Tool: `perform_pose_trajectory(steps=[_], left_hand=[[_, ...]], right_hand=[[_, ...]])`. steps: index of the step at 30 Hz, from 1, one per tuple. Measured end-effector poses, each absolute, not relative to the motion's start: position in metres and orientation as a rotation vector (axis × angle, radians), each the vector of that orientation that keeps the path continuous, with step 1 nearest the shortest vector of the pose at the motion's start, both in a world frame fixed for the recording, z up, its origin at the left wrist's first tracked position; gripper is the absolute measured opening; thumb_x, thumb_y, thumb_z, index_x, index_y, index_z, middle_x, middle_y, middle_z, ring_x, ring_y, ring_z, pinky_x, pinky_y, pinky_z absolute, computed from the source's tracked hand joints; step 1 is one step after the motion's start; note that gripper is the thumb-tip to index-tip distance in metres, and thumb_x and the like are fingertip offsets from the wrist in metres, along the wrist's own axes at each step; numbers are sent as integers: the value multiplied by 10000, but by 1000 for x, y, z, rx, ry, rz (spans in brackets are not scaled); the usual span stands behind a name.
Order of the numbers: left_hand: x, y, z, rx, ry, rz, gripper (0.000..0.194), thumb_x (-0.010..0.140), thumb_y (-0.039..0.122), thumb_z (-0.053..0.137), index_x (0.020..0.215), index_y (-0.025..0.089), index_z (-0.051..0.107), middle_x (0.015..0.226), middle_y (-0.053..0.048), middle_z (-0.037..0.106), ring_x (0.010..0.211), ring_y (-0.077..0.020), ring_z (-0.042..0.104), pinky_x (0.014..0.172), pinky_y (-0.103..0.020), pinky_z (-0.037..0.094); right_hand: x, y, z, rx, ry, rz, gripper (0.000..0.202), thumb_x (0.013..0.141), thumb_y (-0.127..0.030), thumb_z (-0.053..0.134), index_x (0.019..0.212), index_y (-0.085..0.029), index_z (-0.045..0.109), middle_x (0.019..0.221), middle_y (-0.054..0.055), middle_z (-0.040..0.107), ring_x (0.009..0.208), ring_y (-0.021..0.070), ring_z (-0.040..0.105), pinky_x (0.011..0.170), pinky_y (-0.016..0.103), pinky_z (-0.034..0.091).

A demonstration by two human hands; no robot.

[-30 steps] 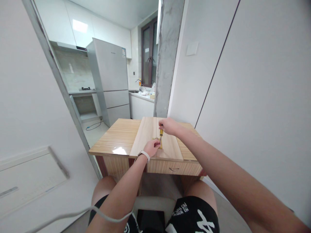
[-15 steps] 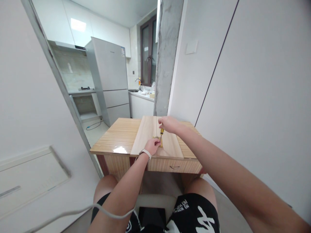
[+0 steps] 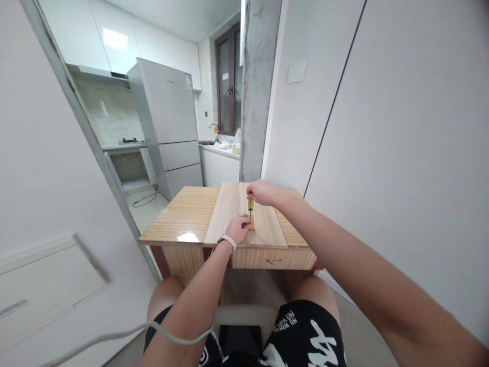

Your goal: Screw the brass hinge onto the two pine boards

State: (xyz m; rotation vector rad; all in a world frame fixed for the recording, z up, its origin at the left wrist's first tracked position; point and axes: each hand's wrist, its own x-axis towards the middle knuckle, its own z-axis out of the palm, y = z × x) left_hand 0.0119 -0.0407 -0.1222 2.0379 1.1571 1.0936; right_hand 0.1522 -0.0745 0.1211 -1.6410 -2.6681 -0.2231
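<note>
My right hand [image 3: 261,192] is closed around the top of a screwdriver [image 3: 250,205] with a yellow and black handle. Its shaft points down, nearly upright, onto a brass-coloured hinge [image 3: 252,227]. My left hand [image 3: 237,230] rests on the wood with thumb and fingers pinched beside the screwdriver's tip; whatever they hold is too small to make out. Under the hinge, two pale wooden boards [image 3: 268,218] lie side by side with a thin seam between them. Several small metal pieces [image 3: 243,215] sit just behind my left fingers, partly hidden.
The boards lie on a striped wooden desk [image 3: 171,215] with a drawer [image 3: 292,260] in front. A pale cable [image 3: 114,334] crosses my left forearm. White walls stand close on both sides. Beyond the doorway are a grey fridge [image 3: 168,102] and a kitchen counter [image 3: 219,165].
The screwdriver has swung from a slant to nearly upright, as my right hand shifted slightly left. My left hand stays pinched at the tip. The whole view has turned a little.
</note>
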Motion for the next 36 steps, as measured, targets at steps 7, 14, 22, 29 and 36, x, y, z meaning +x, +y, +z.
perform_pose_trajectory(steps=[7,14,22,29,36], left_hand=[[12,-41,-121,2014,1170,1089,116,922,197,698,970,199,804,1065,-56,805,949,-193,732,935,-338,577],[12,-41,-122,2046,1173,1096,132,940,221,674,941,196,804,978,-48,801,885,-190,724,894,-335,575],[11,-43,-121,2057,1162,1102,134,935,222,673,934,188,802,963,-52,796,873,-195,718,863,-334,565],[13,-50,-112,2034,1191,1096,125,910,172,690,963,179,803,945,-61,800,850,-200,723,869,-346,568],[13,-49,-112,2035,1196,1098,117,922,172,682,926,179,799,975,-73,800,867,-200,728,881,-344,569]], right_hand=[[144,-77,114,-1777,-2538,-365,576,1038,-618,500,1196,-137,774,1131,217,761,1047,295,733,861,322,509],[157,-69,109,-1634,-2596,-311,247,1000,-310,650,1188,-198,762,1176,125,767,1086,237,708,851,263,479],[165,-69,111,-1606,-2649,-233,286,937,-109,624,1136,-240,783,1150,73,777,1030,207,713,828,239,458],[152,-73,112,-1710,-2624,-265,357,1043,-454,579,1119,-176,790,1111,163,780,1022,259,739,835,285,485],[146,-70,104,-1738,-2531,-329,488,1029,-575,563,1159,-152,768,1118,194,768,1052,275,732,868,300,489]])
